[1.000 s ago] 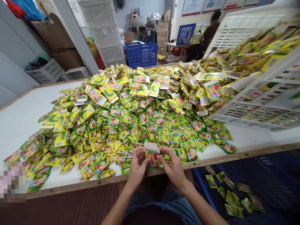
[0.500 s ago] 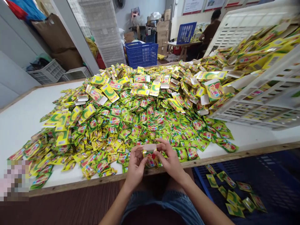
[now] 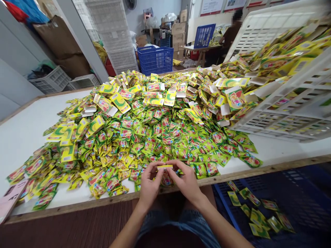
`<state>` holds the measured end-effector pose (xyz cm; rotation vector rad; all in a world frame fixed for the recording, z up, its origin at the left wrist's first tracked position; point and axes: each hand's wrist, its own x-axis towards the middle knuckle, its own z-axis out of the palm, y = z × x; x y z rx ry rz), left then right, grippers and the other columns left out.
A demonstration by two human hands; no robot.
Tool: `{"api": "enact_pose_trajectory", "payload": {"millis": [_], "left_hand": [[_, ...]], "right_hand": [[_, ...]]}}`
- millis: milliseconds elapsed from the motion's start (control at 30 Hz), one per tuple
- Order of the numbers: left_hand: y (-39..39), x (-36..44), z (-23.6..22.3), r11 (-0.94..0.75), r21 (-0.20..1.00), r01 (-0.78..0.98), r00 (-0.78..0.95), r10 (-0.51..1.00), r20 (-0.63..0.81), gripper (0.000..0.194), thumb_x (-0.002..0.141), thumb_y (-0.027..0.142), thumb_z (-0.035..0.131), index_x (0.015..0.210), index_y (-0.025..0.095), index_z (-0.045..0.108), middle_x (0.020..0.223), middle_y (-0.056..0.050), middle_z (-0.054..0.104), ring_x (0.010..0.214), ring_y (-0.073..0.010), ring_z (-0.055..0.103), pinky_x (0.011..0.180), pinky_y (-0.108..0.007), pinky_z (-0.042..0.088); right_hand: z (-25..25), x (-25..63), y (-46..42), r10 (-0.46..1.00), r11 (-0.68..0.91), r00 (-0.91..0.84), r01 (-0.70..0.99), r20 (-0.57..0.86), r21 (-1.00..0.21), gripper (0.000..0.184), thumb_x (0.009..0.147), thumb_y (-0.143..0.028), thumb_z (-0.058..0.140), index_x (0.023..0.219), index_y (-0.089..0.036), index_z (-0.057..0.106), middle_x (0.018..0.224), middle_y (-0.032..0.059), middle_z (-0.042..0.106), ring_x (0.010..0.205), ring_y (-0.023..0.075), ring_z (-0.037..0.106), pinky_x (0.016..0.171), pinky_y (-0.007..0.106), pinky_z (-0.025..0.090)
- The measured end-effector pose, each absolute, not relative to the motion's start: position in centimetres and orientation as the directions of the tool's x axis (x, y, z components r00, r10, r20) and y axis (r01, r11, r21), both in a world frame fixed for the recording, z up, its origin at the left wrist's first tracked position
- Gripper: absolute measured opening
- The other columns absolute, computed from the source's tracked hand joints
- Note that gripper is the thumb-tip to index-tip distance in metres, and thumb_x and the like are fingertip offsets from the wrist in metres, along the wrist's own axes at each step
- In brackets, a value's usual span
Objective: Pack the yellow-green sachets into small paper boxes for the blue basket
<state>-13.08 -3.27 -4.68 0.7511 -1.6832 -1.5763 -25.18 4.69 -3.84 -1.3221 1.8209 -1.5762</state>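
Note:
At the table's front edge I hold a small yellow-and-green carton (image 3: 167, 179) upright between both hands. My left hand (image 3: 150, 182) grips its left side, with the thumb on the front face. My right hand (image 3: 186, 181) grips the right side, thumb near the top. The carton's top flap is folded down, showing a yellow strip along the upper edge; its lower part is partly hidden by my thumbs. Just beyond my hands spreads a heap of small green sachets (image 3: 165, 134). Behind it lie many flat, open yellow cartons (image 3: 155, 94).
A tipped white crate (image 3: 281, 120) spills cartons at the right. Below the table edge, a blue crate (image 3: 224, 203) holds several filled cartons. A pink booklet (image 3: 11, 199) lies at the left corner. Further back are a blue basket (image 3: 155, 59), stacked white crates (image 3: 116, 34) and a seated person (image 3: 230, 36).
The carton's white top flap stood up before; now it is folded down. My fingers have closed in over the top of the carton.

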Motion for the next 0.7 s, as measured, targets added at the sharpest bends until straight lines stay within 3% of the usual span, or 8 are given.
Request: {"api": "enact_pose_trajectory", "payload": {"millis": [300,567,700], "left_hand": [[-3.7,-13.3,-4.3,0.069,0.995,0.067,-0.608,-0.788,0.095,0.01,0.085,0.024,0.06,0.093,0.019,0.064,0.087,-0.003,0.066,0.086,-0.0161,0.061,0.077,-0.023,0.045],[-3.5,-12.4,-6.0,0.169,0.983,0.071,-0.573,-0.8,0.179,0.013,0.084,0.022,0.061,0.096,0.021,0.067,0.095,-0.003,0.065,0.091,-0.0163,0.059,0.08,-0.024,0.046],[-3.4,-12.3,-5.7,0.145,0.989,0.042,-0.602,-0.786,0.141,0.015,0.085,0.023,0.061,0.098,0.021,0.065,0.092,-0.003,0.065,0.085,-0.0156,0.06,0.076,-0.023,0.047]], "right_hand": [[-2.7,-25.3,4.4,-0.851,0.04,-0.504,-0.339,0.146,-0.94,0.012,0.088,-0.027,0.052,0.086,-0.019,0.062,0.075,-0.001,0.064,0.065,0.0127,0.057,0.061,0.022,0.041],[-3.4,-25.7,5.0,-0.875,-0.057,-0.434,-0.346,0.214,-0.936,0.014,0.089,-0.029,0.052,0.091,-0.02,0.063,0.09,0.003,0.066,0.088,0.0167,0.06,0.077,0.025,0.043],[-2.9,-26.1,4.9,-0.9,0.003,-0.411,-0.332,0.142,-0.943,0.013,0.088,-0.029,0.053,0.089,-0.02,0.062,0.084,0.0018,0.066,0.078,0.0157,0.061,0.071,0.024,0.044]]}}
